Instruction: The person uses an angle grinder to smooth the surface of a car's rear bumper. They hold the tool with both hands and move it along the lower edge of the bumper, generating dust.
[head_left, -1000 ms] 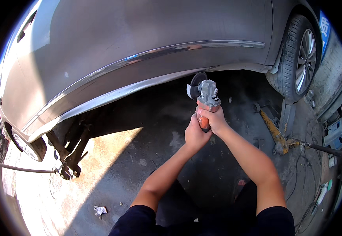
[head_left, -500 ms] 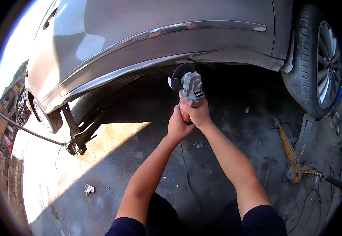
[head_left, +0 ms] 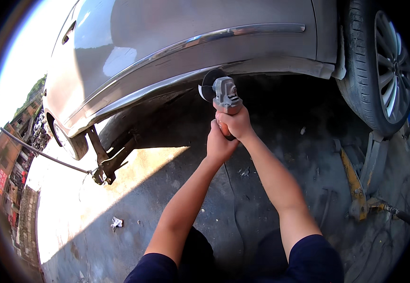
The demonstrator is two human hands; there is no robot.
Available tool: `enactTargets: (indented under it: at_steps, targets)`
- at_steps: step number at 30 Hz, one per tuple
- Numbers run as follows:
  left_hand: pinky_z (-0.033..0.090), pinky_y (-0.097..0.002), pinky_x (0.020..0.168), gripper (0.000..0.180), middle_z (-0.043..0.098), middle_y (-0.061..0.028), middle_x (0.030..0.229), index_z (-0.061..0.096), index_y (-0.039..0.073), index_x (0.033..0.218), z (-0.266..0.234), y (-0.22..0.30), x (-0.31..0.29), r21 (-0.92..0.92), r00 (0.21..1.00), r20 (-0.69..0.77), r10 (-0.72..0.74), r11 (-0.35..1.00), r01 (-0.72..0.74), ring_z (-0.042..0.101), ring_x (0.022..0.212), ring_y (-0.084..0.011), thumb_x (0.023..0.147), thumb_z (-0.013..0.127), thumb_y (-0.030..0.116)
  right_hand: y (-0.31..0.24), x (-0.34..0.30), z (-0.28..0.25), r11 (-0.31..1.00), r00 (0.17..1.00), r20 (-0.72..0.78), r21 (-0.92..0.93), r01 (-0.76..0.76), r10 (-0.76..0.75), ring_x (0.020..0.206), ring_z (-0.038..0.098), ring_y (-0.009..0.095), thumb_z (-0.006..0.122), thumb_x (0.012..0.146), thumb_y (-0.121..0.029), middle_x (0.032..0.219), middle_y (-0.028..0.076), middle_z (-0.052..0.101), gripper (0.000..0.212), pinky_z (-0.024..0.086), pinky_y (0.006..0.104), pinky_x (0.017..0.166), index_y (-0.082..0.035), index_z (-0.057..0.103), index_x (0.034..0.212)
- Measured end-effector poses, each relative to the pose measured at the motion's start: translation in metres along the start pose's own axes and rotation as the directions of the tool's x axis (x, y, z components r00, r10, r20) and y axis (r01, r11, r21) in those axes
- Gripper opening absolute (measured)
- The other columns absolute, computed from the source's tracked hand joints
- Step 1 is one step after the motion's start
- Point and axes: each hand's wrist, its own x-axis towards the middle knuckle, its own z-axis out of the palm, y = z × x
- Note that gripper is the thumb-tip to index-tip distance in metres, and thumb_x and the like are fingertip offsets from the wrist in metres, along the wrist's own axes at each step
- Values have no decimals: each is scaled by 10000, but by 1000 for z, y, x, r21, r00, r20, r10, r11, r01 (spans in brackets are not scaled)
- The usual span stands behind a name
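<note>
Both my hands are wrapped around an angle grinder [head_left: 227, 93] with a grey metal head and an orange-red body. My left hand [head_left: 220, 147] grips the rear of the body, and my right hand [head_left: 238, 123] closes round it just behind the head. The dark grinding disc [head_left: 209, 89], with a pale guard beside it, is raised at the lower edge of the car's side sill [head_left: 271, 65]. Whether the disc touches the sill, I cannot tell. A black cord [head_left: 233, 193] trails from the grinder's rear down along the floor.
The grey car [head_left: 205, 52] stands raised above the concrete floor. On the left, a dark metal jack [head_left: 106, 165] with a long handle is under it. At right, a yellow-and-grey floor jack [head_left: 356, 188] stands below the wheel [head_left: 391, 70]. A crumpled white scrap [head_left: 116, 223] lies on the floor.
My view has turned slightly, so the car has shifted up and the floor items rightward in the picture. The grinder appears slightly closer to the sill; both hands keep their grip.
</note>
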Motion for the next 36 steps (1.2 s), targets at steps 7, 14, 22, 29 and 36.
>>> enactTargets:
  at_steps: [7,14,22,29,36]
  targets:
    - [587,-467,828,717,725,-264,1039,455,-14,1197,4,1,4,-61,999,23,22,998,-20,740,1012,-447,752,925,293,-18,1,0,999,999,-22,-8,-40,40,981,735,138,786,789,-6,1090,64,789,359,577,310,894,-7,713,1141]
    - [587,-459,835,721,729,-256,1040,453,-17,1195,12,11,3,-155,999,-42,25,987,-31,746,1007,-434,747,930,286,-29,4,4,987,999,-46,-158,0,-8,981,734,135,793,792,-22,1085,57,787,345,577,314,890,-13,741,1133]
    - [586,-452,839,711,725,-257,1042,457,-11,1189,10,13,7,-134,999,27,30,991,-26,743,1012,-439,748,927,289,-32,3,-3,993,998,-68,-117,-23,15,994,739,134,787,800,-25,1099,67,791,357,578,315,889,-6,745,1154]
    - [584,-468,837,716,720,-269,1046,460,-12,1189,8,16,5,-120,1000,12,17,993,-16,734,1006,-457,745,927,302,-24,3,-5,992,998,-61,-127,23,-31,874,728,140,733,829,3,1063,86,773,376,590,304,808,30,742,1203]
    - [581,-473,823,724,718,-281,1025,459,-23,1189,8,12,10,-77,998,58,35,997,-31,728,982,-474,743,923,307,-23,3,-7,991,994,-75,-117,67,-76,865,726,141,728,834,-10,1058,77,766,379,587,302,803,34,751,1210]
